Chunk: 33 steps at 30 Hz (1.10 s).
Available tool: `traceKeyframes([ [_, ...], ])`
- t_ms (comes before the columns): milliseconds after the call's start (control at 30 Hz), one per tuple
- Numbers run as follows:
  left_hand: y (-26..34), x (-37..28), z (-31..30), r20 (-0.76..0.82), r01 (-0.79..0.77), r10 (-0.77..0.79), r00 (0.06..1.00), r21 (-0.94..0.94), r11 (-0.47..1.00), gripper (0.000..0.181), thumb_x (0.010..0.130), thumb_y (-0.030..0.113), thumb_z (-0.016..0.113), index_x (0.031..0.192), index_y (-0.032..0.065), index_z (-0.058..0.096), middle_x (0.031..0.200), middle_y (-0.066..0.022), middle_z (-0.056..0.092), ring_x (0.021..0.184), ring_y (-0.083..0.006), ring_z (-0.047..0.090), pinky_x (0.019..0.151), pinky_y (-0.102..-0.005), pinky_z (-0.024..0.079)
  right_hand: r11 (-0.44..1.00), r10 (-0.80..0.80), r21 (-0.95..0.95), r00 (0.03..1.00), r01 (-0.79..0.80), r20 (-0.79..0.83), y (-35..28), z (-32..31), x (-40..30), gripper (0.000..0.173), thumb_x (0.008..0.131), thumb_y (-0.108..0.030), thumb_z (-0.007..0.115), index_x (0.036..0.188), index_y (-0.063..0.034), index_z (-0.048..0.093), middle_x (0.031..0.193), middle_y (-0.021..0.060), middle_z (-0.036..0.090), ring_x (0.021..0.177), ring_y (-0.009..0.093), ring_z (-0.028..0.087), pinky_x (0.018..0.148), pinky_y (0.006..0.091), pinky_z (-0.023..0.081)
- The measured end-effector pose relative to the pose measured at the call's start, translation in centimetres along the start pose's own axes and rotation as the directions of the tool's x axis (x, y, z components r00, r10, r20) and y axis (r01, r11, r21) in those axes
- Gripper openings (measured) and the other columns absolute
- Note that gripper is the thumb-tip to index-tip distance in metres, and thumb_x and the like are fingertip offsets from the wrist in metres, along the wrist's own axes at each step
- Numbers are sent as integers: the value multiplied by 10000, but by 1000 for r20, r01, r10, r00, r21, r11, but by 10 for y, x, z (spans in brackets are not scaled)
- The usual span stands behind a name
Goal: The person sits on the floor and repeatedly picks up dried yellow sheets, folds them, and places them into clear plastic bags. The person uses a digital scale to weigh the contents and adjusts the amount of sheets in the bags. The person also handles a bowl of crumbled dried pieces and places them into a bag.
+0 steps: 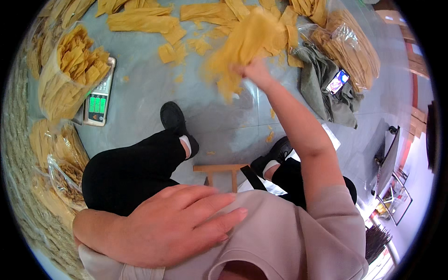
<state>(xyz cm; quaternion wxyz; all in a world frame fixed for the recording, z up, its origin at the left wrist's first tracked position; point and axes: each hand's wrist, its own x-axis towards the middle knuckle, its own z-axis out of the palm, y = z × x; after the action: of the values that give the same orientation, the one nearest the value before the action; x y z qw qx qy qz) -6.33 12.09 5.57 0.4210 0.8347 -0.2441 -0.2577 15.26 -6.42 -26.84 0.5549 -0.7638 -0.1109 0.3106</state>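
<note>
My right hand (257, 73) is stretched out over the floor and grips a bunch of yellow dried sheets (252, 35), which look like tofu skin. Both hand and bunch are blurred by motion. Loose strips (143, 21) and broken flakes of the same stuff lie on the grey floor (147, 87) around it. Across the front of my beige shirt (273, 224) rests my left hand (175, 224), its fingers a little apart and nothing in them. A clear plastic bag (57, 94) packed with upright sheets stands on a digital scale (99, 94) with a lit green display.
Filled plastic bags lie at the left (66, 157) and far right (350, 45). A phone (337, 82) with its screen on lies on a dark green cloth (311, 84). A wooden stool (220, 168) is between my legs. A wheeled cart (388, 161) stands at the right.
</note>
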Motion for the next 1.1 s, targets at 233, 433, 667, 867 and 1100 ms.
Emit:
traceKeyframes([
  [233, -2, -5, 9, -23, -73, 76, 997, 84, 994, 456, 780, 265, 699, 1211, 146, 606, 1171, -77, 597, 1010, -236, 597, 832, -339, 485, 911, 233, -261, 922, -319, -310, 115, -19, -15, 369, 747, -333, 711, 979, -47, 687, 873, 204, 680, 846, 312, 675, 719, 379, 515],
  [433, -8, -5, 5, -24, -79, 80, 996, 63, 995, 434, 799, 211, 611, 1225, 128, 587, 1174, -84, 584, 1017, -247, 589, 838, -337, 487, 964, -108, 173, 893, 201, -438, 18, 8, 38, 171, 798, -125, 713, 904, 3, 674, 827, 74, 695, 703, 163, 649, 628, 327, 516],
  [667, -5, -8, 1, 0, 24, -24, 1000, 43, 999, 472, 808, 180, 519, 1279, 146, 543, 1234, -102, 540, 1109, -282, 522, 923, -391, 426, 982, 185, -23, 982, -186, -32, 21, 172, 25, 339, 754, -217, 748, 988, 13, 661, 932, 158, 691, 864, 264, 663, 785, 377, 510],
  [867, 0, -16, -9, 30, 15, -16, 999, 21, 1000, 494, 818, 150, 514, 1310, 117, 502, 1254, -121, 517, 1151, -308, 493, 960, -414, 411, 944, -221, -330, 698, -24, -681, 4, 57, 95, 317, 787, -281, 711, 938, -6, 675, 839, 175, 688, 760, 332, 656, 701, 401, 505],
  [1100, -10, -33, 13, 44, -173, 168, 985, 169, 970, 481, 776, 240, 593, 1242, 126, 560, 1105, -85, 594, 1008, -251, 578, 843, -369, 479, 989, -82, 54, 825, 135, -560, -81, -80, -18, 332, 784, -184, 765, 1012, 32, 659, 964, 58, 674, 821, 155, 619, 718, 301, 496],
])
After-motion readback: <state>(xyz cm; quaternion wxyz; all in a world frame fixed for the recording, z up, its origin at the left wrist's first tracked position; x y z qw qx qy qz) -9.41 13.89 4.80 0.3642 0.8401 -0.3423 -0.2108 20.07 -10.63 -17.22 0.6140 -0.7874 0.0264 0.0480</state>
